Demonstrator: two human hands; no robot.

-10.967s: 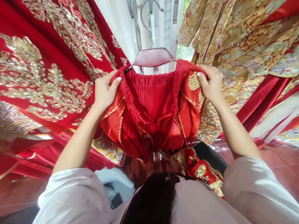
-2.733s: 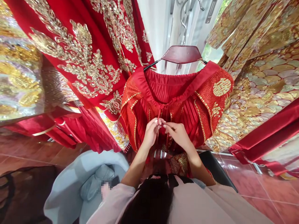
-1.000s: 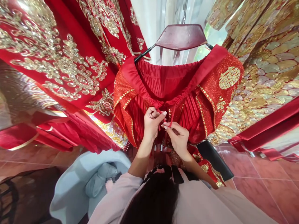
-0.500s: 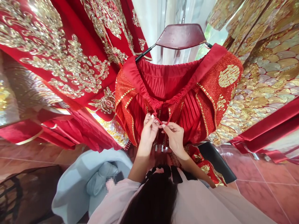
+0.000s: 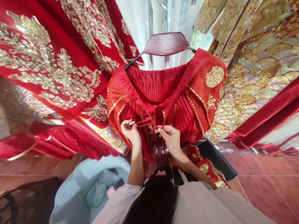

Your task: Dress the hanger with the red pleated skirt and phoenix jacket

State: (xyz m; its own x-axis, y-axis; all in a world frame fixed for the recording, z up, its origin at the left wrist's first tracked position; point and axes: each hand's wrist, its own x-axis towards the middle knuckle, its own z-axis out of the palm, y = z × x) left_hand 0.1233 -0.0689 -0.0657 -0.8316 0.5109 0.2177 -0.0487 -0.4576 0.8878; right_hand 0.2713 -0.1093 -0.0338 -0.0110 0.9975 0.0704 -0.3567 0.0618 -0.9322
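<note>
A red pleated skirt [image 5: 149, 87] with gold beading hangs by its gathered waistband from a dark hanger [image 5: 166, 44]. Two thin strands of red drawstring [image 5: 146, 122] stretch sideways from the front of the waistband to my left hand [image 5: 131, 131], whose fingers are closed on them. My right hand [image 5: 170, 137] pinches another part of the red cord just below the waistband opening. The strands cross between my hands, close in front of the skirt. Whether they form a knot or a loop at the crossing I cannot tell.
Red garments with silver beading [image 5: 67, 81] hang at the left, a gold scale-patterned garment [image 5: 261, 77] at the right. A pale blue chair [image 5: 67, 189] holding a cushion stands at lower left. A black flat-topped piece [image 5: 218, 160] with red embroidered cloth [image 5: 205, 168] beside it is at lower right.
My left hand has moved left, away from my right, drawing two strands of the cord out straight. My right hand stays pinched near the waistband. The view has shifted slightly.
</note>
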